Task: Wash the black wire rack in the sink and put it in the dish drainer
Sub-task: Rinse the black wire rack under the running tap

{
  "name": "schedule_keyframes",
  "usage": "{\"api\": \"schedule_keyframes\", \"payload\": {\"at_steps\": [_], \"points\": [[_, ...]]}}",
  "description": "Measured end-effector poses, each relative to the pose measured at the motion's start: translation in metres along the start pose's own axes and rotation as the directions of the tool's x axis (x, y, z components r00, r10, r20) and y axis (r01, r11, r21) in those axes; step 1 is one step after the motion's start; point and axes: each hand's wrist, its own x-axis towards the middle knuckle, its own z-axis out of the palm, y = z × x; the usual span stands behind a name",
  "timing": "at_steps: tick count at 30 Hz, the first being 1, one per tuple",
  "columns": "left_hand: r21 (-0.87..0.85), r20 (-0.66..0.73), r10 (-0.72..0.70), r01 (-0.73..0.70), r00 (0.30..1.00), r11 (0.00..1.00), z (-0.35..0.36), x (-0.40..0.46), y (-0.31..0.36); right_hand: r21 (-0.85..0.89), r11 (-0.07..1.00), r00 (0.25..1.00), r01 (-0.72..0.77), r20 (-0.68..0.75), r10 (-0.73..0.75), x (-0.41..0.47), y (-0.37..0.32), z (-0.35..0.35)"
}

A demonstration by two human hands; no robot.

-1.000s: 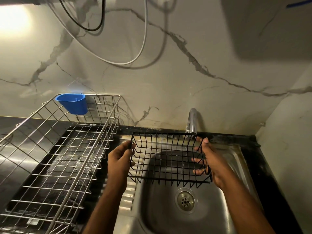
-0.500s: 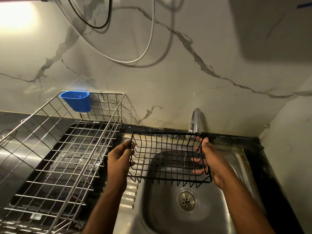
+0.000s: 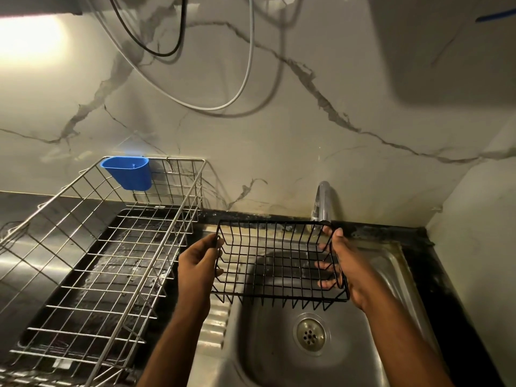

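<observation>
- The black wire rack (image 3: 279,261) is held in the air over the sink (image 3: 391,269), just in front of the tap (image 3: 324,202) at the back edge of the desk (image 3: 441,275).
- The left hand (image 3: 196,269) is clenched on the rack's left end wire; the right hand (image 3: 346,263) is grasping the right end, fingers (image 3: 325,265) threaded through the side wires.
- The rack is about level, open side up, its short feet pointing down toward the drain (image 3: 310,334).
- No water stream shows from the tap; in this dim light a thin one could be missed, so I judge the tap is probably off.
- Step in hand, as I read it: the rinse, or the carry across right after it.
- To rinse well: keep both ends gripped, tip the rack under the spout and turn it so water reaches the crossings, where grime would sit.
- Shake it low over the basin first, so drips fall in the sink and not on the desk.
- The dish drainer (image 3: 97,261) stands on the desk's left side, just beside the sink, with a blue cup holder (image 3: 128,174) hung on its far rim.
- For the carry, lift clear of the drainer's near wall and set the rack down flat, so its feet do not snag in the grid.
</observation>
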Motion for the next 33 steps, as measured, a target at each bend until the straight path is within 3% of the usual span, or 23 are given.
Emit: {"api": "schedule_keyframes", "payload": {"at_steps": [28,33], "points": [[-0.015,0.025,-0.008,0.009,1.000,1.000,-0.015,-0.006,0.004,-0.025,1.000,1.000,-0.004,0.019,0.005,-0.003,-0.003,0.007],[0.109,0.045,-0.015,0.010,0.999,0.994,-0.017,-0.005,0.005,0.022,0.999,0.998,-0.032,0.063,0.030,0.003,-0.004,0.006]]}}
